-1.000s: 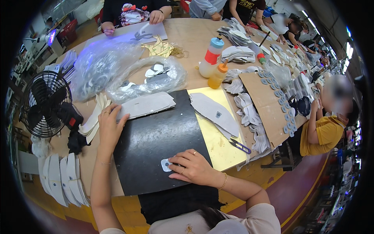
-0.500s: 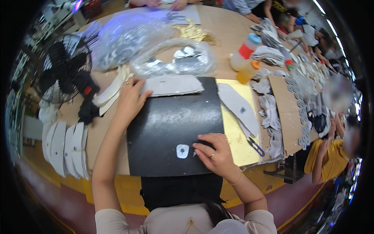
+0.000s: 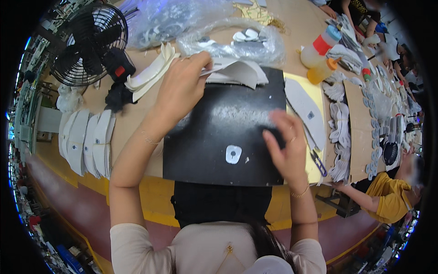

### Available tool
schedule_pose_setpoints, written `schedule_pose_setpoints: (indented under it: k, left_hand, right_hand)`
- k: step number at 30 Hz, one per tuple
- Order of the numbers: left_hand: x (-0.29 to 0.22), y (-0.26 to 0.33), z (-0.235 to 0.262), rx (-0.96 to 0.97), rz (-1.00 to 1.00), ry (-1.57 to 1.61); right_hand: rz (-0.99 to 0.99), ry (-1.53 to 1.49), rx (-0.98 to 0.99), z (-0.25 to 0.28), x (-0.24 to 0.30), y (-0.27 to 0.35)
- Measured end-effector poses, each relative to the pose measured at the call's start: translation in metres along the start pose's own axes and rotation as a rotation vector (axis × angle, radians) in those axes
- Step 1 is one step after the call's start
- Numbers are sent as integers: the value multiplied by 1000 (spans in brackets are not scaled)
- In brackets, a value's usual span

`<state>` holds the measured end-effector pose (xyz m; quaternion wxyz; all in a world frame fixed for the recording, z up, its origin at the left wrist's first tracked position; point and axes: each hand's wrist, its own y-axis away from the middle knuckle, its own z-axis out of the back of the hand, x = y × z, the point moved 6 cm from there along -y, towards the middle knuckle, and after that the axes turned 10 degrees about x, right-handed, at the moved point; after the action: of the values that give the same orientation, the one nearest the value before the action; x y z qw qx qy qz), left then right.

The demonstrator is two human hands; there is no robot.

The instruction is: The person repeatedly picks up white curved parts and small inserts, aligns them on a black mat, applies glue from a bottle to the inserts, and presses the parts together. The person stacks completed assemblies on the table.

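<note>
My left hand (image 3: pixel 185 84) pinches the near end of a pale fabric piece (image 3: pixel 244 72), lifting it so that it curls up from the stack of similar pieces. That stack lies across the far edge of a black mat (image 3: pixel 214 130). Over the mat's right side hovers my right hand (image 3: pixel 291 146), fingers apart and slightly blurred, holding nothing. A small white patch (image 3: pixel 233 154) with a dark centre mark lies on the mat, left of my right hand. To the right, a long grey fabric piece (image 3: pixel 305 105) with a dark square rests on a yellow sheet (image 3: pixel 315 87).
Thread snips (image 3: pixel 319 165) lie near the yellow sheet's front corner. Bundled fabric pieces (image 3: pixel 93 141) stand at left below a black fan (image 3: pixel 89 45). Bottles (image 3: pixel 323 71) and a plastic bag (image 3: pixel 273 50) sit behind the mat. A person in yellow (image 3: pixel 385 201) is at right.
My left hand has taken hold of a fabric piece and raised it off the stack. The right hand has opened and moved right, away from the small white patch. The view has shifted.
</note>
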<state>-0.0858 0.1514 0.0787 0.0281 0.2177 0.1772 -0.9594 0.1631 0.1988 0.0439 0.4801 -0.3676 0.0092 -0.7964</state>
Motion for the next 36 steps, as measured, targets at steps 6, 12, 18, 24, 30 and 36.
schedule_pose_setpoints:
  k: [6, 12, 18, 24, 30, 36]
  left_hand:
    - [-96, 34, 50, 97, -192, 238]
    - [-62, 95, 8, 463, 297, 699]
    - [-42, 155, -62, 524, 653, 1184]
    - [-53, 167, -69, 517, 690, 1275]
    - [-55, 170, -70, 522, 685, 1246]
    - [-45, 173, -73, 535, 803, 1167]
  right_hand:
    - [-55, -303, -8, 22, 2, -32]
    - [-414, -729, 488, 4, -2, 34]
    - [-704, -702, 512, -24, -5, 78]
    - [-658, -623, 498, -17, -7, 80]
    - [-582, -585, 541, -17, -8, 78]
    - [-585, -516, 448, -17, -8, 58]
